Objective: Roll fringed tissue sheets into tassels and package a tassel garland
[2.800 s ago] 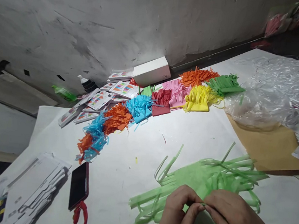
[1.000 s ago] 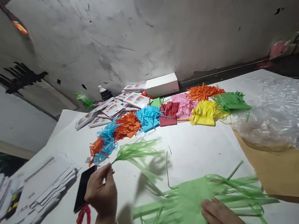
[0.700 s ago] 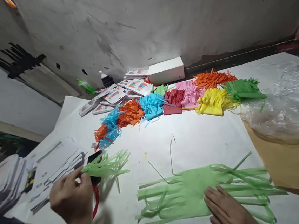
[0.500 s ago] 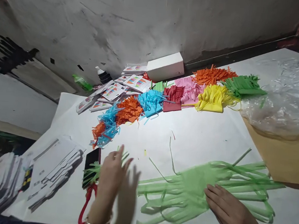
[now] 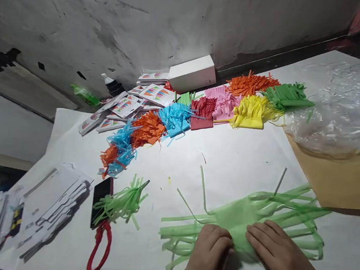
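Observation:
A sheet of light green tissue paper point(image 5: 234, 214), cut into long strips at both ends, lies spread near the front edge of the table. My right hand point(image 5: 278, 250) rests flat on its uncut middle, fingers side by side. Beside it, my left hand point(image 5: 208, 252) has its fingers curled at the near part of the sheet, seemingly pinching it; the fingertips are partly hidden. To the left, a green tissue tassel point(image 5: 127, 202) with a twisted end lies partly over a dark phone point(image 5: 101, 189) that has a red cord loop point(image 5: 107, 242).
Folded fringed tissue bundles in several colours, such as yellow point(image 5: 248, 118) and dark red point(image 5: 202, 122), line the back. Behind them are printed packets point(image 5: 156, 94) and a white box point(image 5: 192, 74). Clear plastic point(image 5: 334, 120) covers the right; white cut cards point(image 5: 53, 207) lie left.
My left hand has left the small green tassel by the phone and moved right onto the green sheet. The right hand stays on the sheet. The view has shifted slightly.

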A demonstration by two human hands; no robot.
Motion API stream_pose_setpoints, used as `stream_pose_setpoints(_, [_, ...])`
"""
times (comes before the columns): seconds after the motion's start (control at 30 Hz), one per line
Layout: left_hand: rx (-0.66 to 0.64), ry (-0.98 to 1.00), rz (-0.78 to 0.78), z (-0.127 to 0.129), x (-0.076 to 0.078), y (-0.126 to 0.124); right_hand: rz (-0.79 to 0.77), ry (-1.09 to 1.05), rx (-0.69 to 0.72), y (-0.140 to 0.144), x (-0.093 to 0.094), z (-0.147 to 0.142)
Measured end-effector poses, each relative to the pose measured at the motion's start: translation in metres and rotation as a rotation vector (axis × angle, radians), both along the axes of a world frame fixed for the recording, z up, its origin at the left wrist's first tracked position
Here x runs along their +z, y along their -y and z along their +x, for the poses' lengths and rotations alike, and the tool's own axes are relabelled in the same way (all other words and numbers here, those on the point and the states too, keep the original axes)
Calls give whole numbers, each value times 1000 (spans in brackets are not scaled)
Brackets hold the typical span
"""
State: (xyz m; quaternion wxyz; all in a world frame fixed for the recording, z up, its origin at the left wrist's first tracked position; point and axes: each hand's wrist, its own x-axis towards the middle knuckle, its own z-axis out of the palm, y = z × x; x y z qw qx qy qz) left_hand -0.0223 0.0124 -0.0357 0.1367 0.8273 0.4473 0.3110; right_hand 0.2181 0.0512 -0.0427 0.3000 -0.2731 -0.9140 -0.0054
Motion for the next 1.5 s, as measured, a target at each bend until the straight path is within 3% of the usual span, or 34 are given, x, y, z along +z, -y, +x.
stream_pose_setpoints(0.17, [-17, -62, 19, 4, 3, 4, -54, -80, 74, 1, 1, 0])
stream_pose_setpoints(0.27, [-17, 0, -96, -2, 8, 7, -223, -167, 45, -1, 0, -2])
stream_pose_setpoints(0.33, [72, -19, -182, -8, 11, 7, -340, -199, -35, -6, 1, -8])
stream_pose_setpoints(0.4, [238, -91, -208, -11, 12, 5, -385, -186, -127, -13, 1, -15])
stream_pose_setpoints(0.47, [369, -181, -200, -12, 10, 1, -381, -148, -206, -18, 0, -23])
stream_pose_setpoints(0.53, [419, -253, -212, -11, 6, -5, -373, -113, -243, -21, -4, -27])
stream_pose_setpoints(0.7, [393, -346, -307, -14, 5, -18, -321, -51, -313, -18, -6, -25])
stream_pose_setpoints(0.83, [394, -411, -378, -13, 13, -25, -155, -17, -419, -12, 2, -23])
stream_pose_setpoints(0.9, [391, -428, -415, -10, 15, -28, -90, -47, -328, -6, 4, -25])
stream_pose_setpoints(1.03, [365, -408, -438, -16, 16, -30, -117, -79, -57, 5, -1, -30])
stream_pose_setpoints(1.13, [388, -364, -381, -43, 22, -30, -86, -62, -59, 6, -6, -28])
stream_pose_setpoints(1.23, [516, -342, -154, -72, 39, -26, -78, -75, -69, 3, -8, -24])
stream_pose_setpoints(1.3, [459, -329, -24, -73, 49, -19, -89, -77, -74, 1, -6, -22])
stream_pose_setpoints(1.37, [233, -308, 0, -55, 51, -13, -91, -88, -59, 0, -3, -21])
stream_pose_setpoints(1.43, [29, -273, -16, -27, 42, -7, -93, -103, -18, 1, 0, -21])
stream_pose_setpoints(1.5, [-24, -229, -18, -2, 24, -4, -93, -95, 3, 2, 2, -22])
